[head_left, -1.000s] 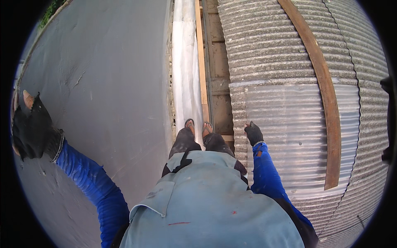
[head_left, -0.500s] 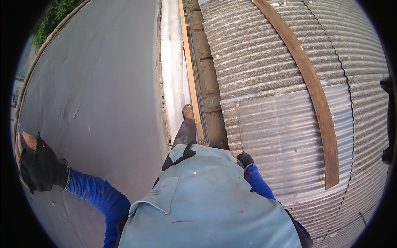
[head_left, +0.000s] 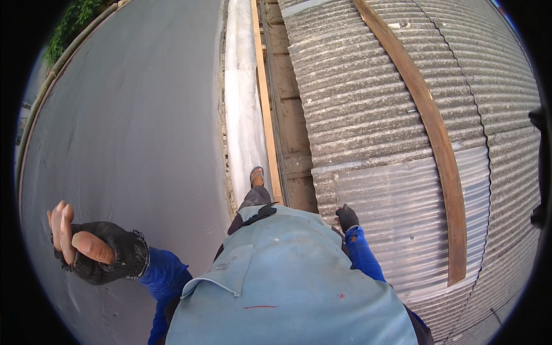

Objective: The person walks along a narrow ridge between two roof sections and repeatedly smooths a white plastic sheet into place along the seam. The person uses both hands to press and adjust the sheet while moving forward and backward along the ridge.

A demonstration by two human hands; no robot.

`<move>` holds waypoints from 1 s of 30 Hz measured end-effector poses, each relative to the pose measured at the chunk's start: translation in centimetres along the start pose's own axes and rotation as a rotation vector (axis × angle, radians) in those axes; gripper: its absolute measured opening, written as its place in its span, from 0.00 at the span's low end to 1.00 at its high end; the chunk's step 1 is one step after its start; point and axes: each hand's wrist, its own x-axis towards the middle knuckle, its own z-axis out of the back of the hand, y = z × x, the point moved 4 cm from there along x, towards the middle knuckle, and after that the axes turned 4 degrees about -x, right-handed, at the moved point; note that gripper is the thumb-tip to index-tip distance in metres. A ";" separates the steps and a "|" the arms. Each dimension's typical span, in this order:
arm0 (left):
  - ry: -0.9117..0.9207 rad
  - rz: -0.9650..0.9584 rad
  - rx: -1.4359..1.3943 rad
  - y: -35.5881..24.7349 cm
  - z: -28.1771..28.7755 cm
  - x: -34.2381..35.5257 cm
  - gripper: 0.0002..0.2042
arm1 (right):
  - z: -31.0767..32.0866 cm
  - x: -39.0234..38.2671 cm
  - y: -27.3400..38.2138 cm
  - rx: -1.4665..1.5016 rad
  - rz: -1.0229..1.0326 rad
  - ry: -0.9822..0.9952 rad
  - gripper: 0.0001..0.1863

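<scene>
My left hand [head_left: 92,246], in a worn black fingerless glove, is raised over a smooth grey surface [head_left: 144,126]. Its fingers are loosely bent with the thumb apart from them, and nothing shows in its grasp. Beside my right hip, my right hand [head_left: 347,217] in a dark glove hangs over the corrugated sheets [head_left: 368,98]. Its fingers are too small and dark to make out fully. One sandalled foot [head_left: 257,176] stands on a narrow whitish strip [head_left: 240,98]; the other foot is hidden under my light blue shirt [head_left: 287,259].
Alongside the strip runs a long wooden batten [head_left: 265,109], bordering a recessed brown channel [head_left: 292,121]. A curved-looking brown plank [head_left: 440,144] lies across the corrugated sheets and a translucent panel [head_left: 397,207]. A pale raised edge [head_left: 49,86] bounds the grey surface, with green leaves [head_left: 72,26] beyond.
My left hand has swung inward to the right, its fingers now showing. My right hand has moved slightly forward. The plank and panel sit lower in the picture, and one foot has gone from sight.
</scene>
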 end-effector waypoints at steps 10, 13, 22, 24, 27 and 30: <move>0.577 0.400 -0.423 5.6 -32.7 -11.0 0.09 | -10.1 12.4 11.4 -0.487 0.427 0.112 0.18; 0.727 0.486 -0.407 7.5 -39.7 -14.9 0.11 | -9.9 12.2 14.8 -0.009 0.041 0.109 0.19; 1.188 0.542 -0.309 8.1 -50.2 -22.7 0.14 | -10.2 15.1 17.2 -0.430 0.120 0.159 0.18; 1.196 0.471 -0.288 9.1 -51.3 -23.1 0.14 | -11.5 17.8 16.7 -0.313 0.023 0.165 0.19; 1.168 0.371 -0.229 11.3 -54.1 -22.6 0.12 | -14.1 21.2 16.8 -0.015 -0.294 0.139 0.20; 1.199 0.261 -0.174 13.8 -58.1 -20.8 0.11 | -16.8 25.9 21.5 0.080 -0.251 0.115 0.18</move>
